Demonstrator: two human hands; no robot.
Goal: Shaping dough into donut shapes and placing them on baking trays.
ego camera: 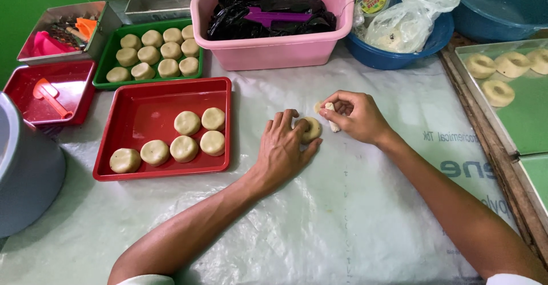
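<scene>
On the desk, the left hand presses a dough ring while the right hand, just beside it, pinches a small tool; six discs on the red tray await shaping.

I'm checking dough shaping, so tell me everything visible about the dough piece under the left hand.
The pale beige round dough piece lies flat on the white plastic table sheet. It looks soft and matte, with a dent or hole at its middle. The left hand rests fingers on its left side, partly covering it. The right hand, close beside it, pinches a small white stick.
</scene>
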